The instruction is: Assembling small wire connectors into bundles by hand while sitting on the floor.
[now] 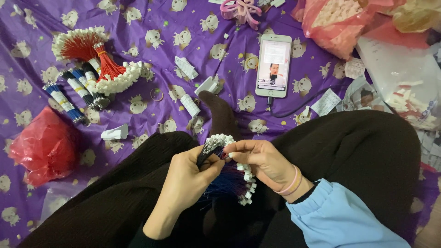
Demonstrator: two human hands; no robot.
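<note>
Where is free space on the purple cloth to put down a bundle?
Bare cloth lies between the white paper scrap and the phone, though small white rolls dot it. Crowded: upper left by the red wire bundles, and right by the plastic bags.

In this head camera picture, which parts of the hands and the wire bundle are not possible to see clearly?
- Head view: middle of the blue wire bundle is covered by the left hand and right hand.
- Head view: what the right fingertips pinch is too small to tell.
- Head view: both forearms are cut off by the bottom edge.
- Head view: clear bag contents are blurred by plastic.
</note>
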